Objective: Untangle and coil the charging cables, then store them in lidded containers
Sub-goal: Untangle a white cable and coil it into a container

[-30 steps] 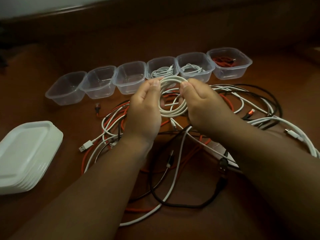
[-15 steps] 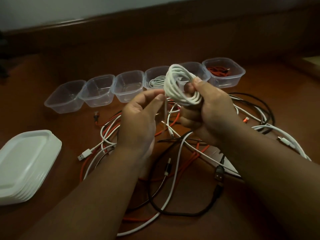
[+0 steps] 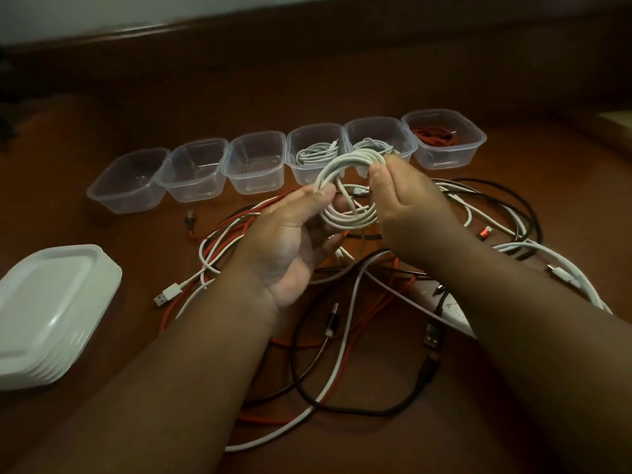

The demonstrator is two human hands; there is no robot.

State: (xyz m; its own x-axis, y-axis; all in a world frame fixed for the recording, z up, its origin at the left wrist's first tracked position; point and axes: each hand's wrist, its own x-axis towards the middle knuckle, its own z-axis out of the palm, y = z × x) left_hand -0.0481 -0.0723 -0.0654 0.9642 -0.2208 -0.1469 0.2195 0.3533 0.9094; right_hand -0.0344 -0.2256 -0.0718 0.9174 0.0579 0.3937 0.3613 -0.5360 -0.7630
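A coiled white cable (image 3: 345,186) is held in the air above the table between both hands. My left hand (image 3: 290,241) pinches its left side, palm turned up. My right hand (image 3: 407,210) pinches its upper right part with thumb and fingers. Beneath them lies a tangle of white, red and black cables (image 3: 342,336). Behind stands a row of clear plastic containers. The three on the left (image 3: 195,172) are empty. Two more (image 3: 314,152) hold white coils, and the far-right one (image 3: 444,138) holds a red coil.
A stack of white lids (image 3: 48,313) sits at the left edge of the brown table. A white USB plug (image 3: 167,294) lies near it. More white cable (image 3: 564,275) loops off to the right. A raised wooden rim (image 3: 239,32) runs along the back.
The coil was gripped by my right hand alone half a second ago; my left hand has now taken its left side, and the coil has turned flatter and lower.
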